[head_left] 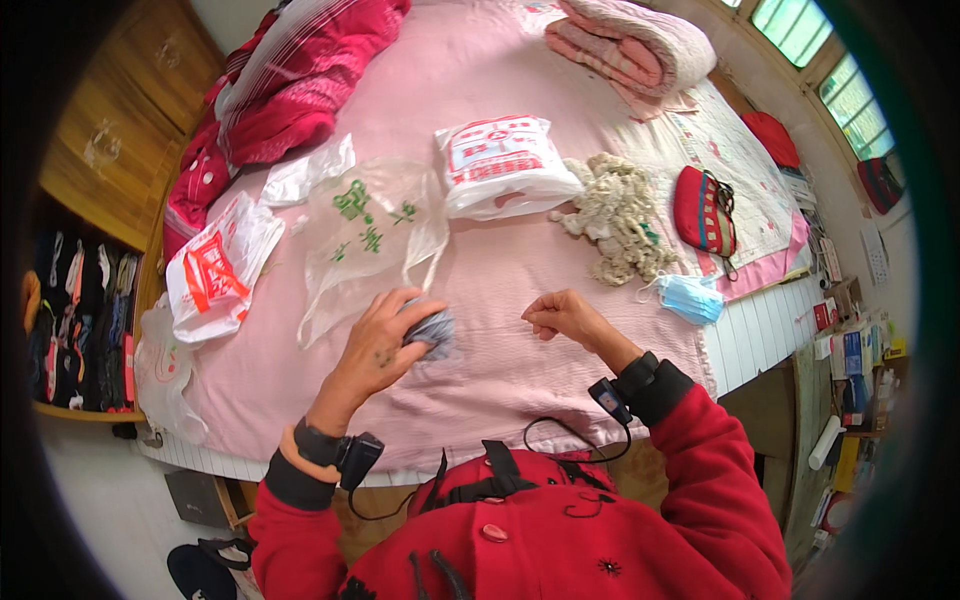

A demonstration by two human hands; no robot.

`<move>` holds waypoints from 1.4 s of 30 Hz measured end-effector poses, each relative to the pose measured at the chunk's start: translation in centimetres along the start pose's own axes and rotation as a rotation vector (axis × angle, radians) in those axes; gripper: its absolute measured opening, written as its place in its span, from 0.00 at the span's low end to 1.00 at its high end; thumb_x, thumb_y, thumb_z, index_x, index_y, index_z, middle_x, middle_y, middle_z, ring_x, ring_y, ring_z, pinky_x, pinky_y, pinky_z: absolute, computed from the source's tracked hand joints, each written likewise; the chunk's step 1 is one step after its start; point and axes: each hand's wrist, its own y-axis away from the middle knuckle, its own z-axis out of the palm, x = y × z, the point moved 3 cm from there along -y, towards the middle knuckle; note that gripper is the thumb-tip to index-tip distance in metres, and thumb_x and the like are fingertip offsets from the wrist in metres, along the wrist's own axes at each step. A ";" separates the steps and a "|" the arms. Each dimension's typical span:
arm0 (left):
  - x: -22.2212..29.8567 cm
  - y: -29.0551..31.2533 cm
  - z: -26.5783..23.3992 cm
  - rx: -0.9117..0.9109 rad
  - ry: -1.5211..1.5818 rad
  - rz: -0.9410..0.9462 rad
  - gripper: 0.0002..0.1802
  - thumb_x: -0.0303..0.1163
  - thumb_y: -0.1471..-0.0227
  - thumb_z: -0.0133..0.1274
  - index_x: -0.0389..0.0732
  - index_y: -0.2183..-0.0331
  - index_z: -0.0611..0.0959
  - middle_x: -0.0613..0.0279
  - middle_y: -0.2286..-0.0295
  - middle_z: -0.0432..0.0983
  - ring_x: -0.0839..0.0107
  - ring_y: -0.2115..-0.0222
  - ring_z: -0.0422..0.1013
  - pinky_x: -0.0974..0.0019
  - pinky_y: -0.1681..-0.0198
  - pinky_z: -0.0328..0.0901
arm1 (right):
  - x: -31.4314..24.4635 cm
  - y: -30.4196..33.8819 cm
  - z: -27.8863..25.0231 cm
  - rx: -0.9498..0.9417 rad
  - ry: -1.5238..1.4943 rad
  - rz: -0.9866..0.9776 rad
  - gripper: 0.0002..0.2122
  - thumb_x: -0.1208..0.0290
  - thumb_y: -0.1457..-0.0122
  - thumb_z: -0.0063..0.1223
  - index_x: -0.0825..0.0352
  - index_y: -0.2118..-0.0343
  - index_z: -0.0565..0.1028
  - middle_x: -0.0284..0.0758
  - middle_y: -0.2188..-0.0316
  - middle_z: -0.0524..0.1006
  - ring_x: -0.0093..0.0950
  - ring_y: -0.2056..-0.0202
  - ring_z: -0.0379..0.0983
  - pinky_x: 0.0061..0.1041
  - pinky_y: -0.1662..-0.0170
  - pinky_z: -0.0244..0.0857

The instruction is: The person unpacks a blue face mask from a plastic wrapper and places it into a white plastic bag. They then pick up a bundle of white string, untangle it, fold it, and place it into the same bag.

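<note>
My left hand (382, 335) is wrapped round a small ball of grey-blue yarn (434, 332), held low over the pink bedspread. To its right, my right hand (566, 316) has its fingers drawn together in a pinch; whatever is between them, perhaps a thin strand, is too fine to make out. Just beyond my left hand lies a clear plastic bag (375, 230) with green print, spread flat. Past the right hand sits a tangled heap of cream yarn (622, 215), with a blue face mask (690, 298) at its near right.
On the pink bedspread (490, 390) stand a full white-and-red plastic bag (505, 165), another such bag (222, 265) at left and a red striped pouch (705, 212). A crumpled red quilt (290, 100) and a folded pink quilt (635, 50) lie farther back. An open drawer (85, 320) is at left.
</note>
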 end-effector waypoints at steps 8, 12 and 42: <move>11.0 -15.3 9.7 -0.080 0.092 0.461 0.31 0.24 0.66 0.54 0.44 0.54 0.68 0.57 0.58 0.64 0.57 0.57 0.61 0.61 0.54 0.58 | -1.8 6.9 -9.5 0.073 -0.268 -0.423 0.41 0.74 0.59 0.61 0.61 0.43 0.47 0.39 0.52 0.60 0.27 0.56 0.62 0.23 0.58 0.62; 15.3 -19.0 15.3 -0.025 0.141 0.658 0.35 0.24 0.65 0.53 0.42 0.50 0.63 0.55 0.54 0.60 0.57 0.53 0.58 0.60 0.51 0.55 | -1.4 8.4 -15.1 0.224 -0.356 -0.433 0.34 0.80 0.57 0.55 0.66 0.46 0.53 0.35 0.54 0.63 0.24 0.57 0.64 0.21 0.57 0.62; 0.9 -11.3 24.0 -0.055 0.184 -0.417 0.07 0.33 0.60 0.54 0.39 0.76 0.77 0.61 0.74 0.68 0.67 0.71 0.66 0.67 0.66 0.62 | -2.1 -0.2 -28.7 0.498 0.820 -0.631 0.25 0.62 0.57 0.59 0.59 0.53 0.65 0.39 0.61 0.70 0.31 0.61 0.69 0.27 0.57 0.63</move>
